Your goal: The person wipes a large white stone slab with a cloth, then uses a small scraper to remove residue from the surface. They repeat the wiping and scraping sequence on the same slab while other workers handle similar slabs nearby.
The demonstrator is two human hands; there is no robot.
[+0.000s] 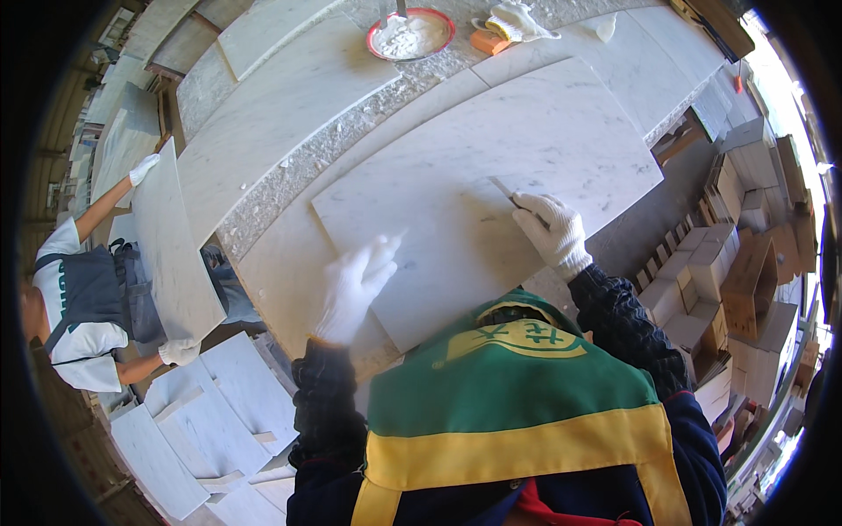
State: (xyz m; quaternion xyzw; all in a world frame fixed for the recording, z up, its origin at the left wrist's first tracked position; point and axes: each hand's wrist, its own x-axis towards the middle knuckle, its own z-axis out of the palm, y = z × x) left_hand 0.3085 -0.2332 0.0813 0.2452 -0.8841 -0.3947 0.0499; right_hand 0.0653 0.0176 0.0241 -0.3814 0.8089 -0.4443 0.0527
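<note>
A large white stone slab [491,167] with faint grey veins lies tilted across other slabs before me. My gloved right hand [551,230] is closed around a thin metal scraper [502,187], its blade against or just over the slab's face. At the slab's left part, my gloved left hand [355,282] has its fingers curled together. A small pale tip sticks out from them, blurred against the white stone; I cannot make out what it is.
A red-rimmed bowl [410,37] of white paste with a tool in it stands at the back, near an orange block [489,42] and a glove [517,21]. At left a co-worker [88,289] holds a slab [180,254] upright. Boxes [702,254] are stacked at right.
</note>
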